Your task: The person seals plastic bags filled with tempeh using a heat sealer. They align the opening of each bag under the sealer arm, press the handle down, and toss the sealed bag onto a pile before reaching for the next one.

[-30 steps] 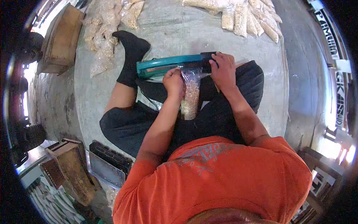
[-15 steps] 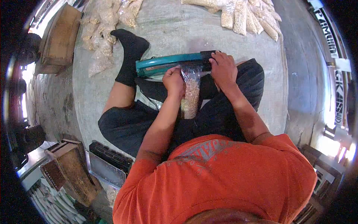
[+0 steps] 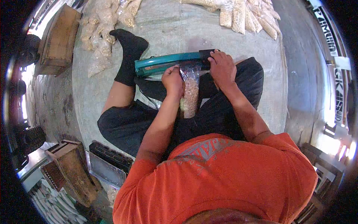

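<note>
A teal impulse sealer (image 3: 173, 58) with a black end lies across my lap and lower leg. My left hand (image 3: 172, 81) is closed on the upper edge of a clear plastic bag (image 3: 191, 93) of small pale pieces. The bag's filled part rests against my dark shorts, and its mouth reaches up to the sealer's jaw, where the bag's top edge is hidden. Over the black end of the sealer's arm lies my right hand (image 3: 222, 67), its fingers curled round it and pressing down.
Filled bags (image 3: 99, 31) lie on the pale mat (image 3: 164, 30) at the upper left, and more filled bags (image 3: 248, 16) at the upper right. Wooden boxes (image 3: 59, 41) stand left of the mat. A metal tray (image 3: 106, 170) sits near my left elbow.
Almost nothing differs. The whole view has shifted very slightly, and both hands keep their places on the bag and the sealer.
</note>
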{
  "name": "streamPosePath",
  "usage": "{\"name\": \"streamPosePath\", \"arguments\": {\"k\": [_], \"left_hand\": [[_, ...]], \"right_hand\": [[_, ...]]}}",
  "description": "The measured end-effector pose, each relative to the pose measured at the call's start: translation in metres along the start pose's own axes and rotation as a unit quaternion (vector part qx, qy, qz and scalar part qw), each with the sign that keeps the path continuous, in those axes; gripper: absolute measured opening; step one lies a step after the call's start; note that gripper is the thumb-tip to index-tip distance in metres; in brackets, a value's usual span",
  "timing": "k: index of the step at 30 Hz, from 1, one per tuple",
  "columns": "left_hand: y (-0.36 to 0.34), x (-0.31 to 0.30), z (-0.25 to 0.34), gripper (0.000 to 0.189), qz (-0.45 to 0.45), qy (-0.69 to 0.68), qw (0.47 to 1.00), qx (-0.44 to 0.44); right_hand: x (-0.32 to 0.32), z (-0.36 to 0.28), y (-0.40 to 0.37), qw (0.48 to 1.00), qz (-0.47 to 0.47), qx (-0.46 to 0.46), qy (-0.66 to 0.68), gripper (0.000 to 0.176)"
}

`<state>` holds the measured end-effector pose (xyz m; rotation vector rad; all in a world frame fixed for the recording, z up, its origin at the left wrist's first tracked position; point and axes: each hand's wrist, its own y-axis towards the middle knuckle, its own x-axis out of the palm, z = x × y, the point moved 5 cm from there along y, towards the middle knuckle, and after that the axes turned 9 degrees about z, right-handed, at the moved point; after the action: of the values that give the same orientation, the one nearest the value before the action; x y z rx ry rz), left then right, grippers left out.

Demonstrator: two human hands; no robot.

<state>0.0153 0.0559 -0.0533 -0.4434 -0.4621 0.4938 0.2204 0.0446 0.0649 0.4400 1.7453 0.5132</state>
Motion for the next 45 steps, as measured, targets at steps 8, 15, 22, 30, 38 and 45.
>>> {"name": "streamPosePath", "arguments": {"k": [8,15,22,30,38,45], "left_hand": [[-0.002,0.002,0.001,0.010,0.017,-0.010,1.000,-0.023],[-0.003,0.004,0.000,0.009,0.011,-0.029,0.999,-0.041],[-0.004,0.004,0.001,0.008,0.004,-0.042,0.998,-0.042],[-0.002,0.002,0.001,0.008,0.015,-0.003,1.000,-0.016],[-0.002,0.003,-0.001,0.009,0.006,-0.001,1.000,-0.021],[-0.007,0.005,0.004,0.009,0.028,-0.020,0.999,-0.042]], "right_hand": [[-0.003,-0.001,0.002,1.000,0.015,-0.011,-0.001,0.022],[0.001,0.002,-0.001,1.000,0.018,-0.013,0.003,0.022],[-0.002,-0.001,0.000,0.999,0.021,-0.025,-0.006,0.021],[0.001,0.000,-0.001,0.999,0.015,-0.038,-0.014,0.021],[0.002,0.000,-0.002,0.999,0.026,-0.030,-0.005,0.021],[0.001,0.000,-0.002,1.000,0.025,-0.010,-0.005,0.022]]}}
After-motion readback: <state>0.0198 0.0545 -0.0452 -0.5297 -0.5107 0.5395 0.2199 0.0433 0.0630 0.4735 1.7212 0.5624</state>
